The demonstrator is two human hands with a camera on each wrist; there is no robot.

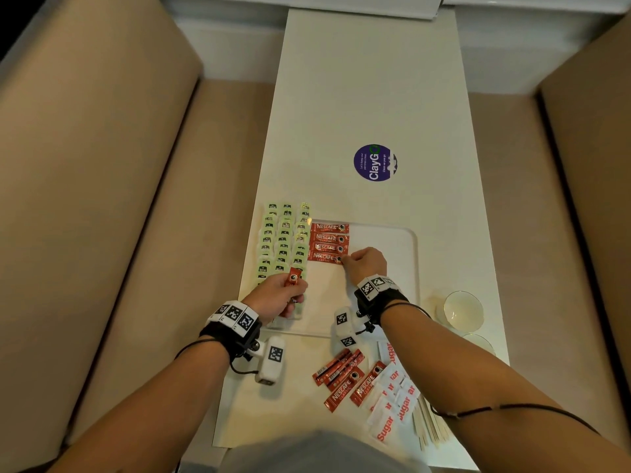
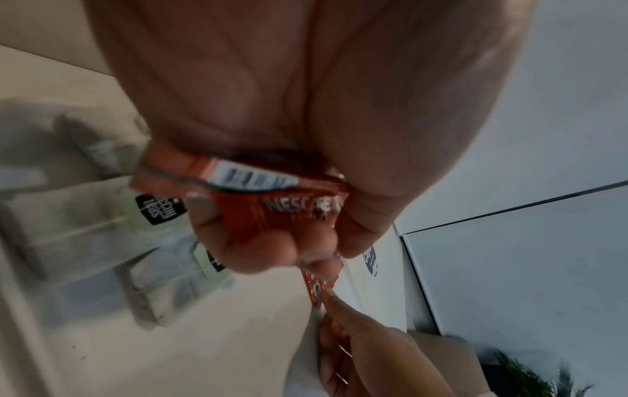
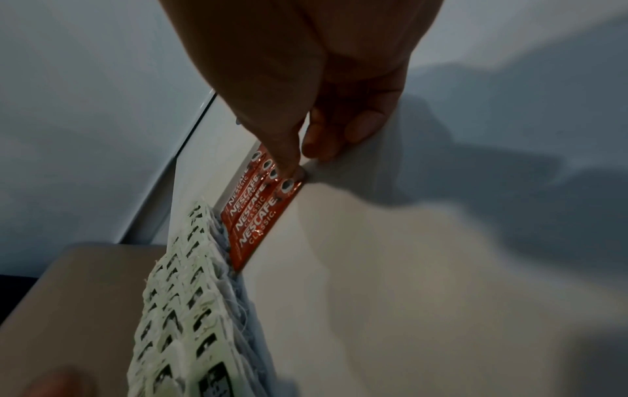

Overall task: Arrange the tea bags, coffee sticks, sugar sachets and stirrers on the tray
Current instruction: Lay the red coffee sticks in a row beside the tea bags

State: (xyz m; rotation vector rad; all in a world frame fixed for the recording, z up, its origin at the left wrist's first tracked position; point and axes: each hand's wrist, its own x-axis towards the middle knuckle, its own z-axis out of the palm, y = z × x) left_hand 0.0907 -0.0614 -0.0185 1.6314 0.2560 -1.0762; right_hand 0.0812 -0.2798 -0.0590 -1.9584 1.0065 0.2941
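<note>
Currently on the coffee-stick stage. Tea bags (image 1: pixel 282 240) lie in three overlapped columns along the tray's left side, so that section looks finished to me. Beside them, at the far end of the white tray (image 1: pixel 415 254), four coffee sticks (image 1: pixel 329 243) lie crosswise in a column, labels up, long edges touching.

My right hand (image 1: pixel 367 259) is at the nearest stick's (image 1: pixel 324 257) right end. In the right wrist view the thumb tip presses down on that end and the other fingers (image 3: pixel 353 129) are curled just behind it; I read this as squaring the stick against its neighbour so the row keeps one edge. I cannot tell if the fingertips pinch the foil or only press.

My left hand (image 1: pixel 278 297) is closed round a small bundle of spare sticks (image 2: pixel 271 193), held over the near tea bags. Keeping the supply in hand, close to the row, presumably saves reaching back each time. One stick end (image 1: pixel 293 277) pokes up from the fist.

Off the tray, on the table (image 1: pixel 375 97) near me: more loose sticks (image 1: pixel 343 373), a heap of sugar sachets (image 1: pixel 392 401), and wooden stirrers (image 1: pixel 432 425) partly under them. Two glass cups (image 1: pixel 459 310) stand right of the tray. Sugar and stirrers untouched; roughly half the tray is bare.
</note>
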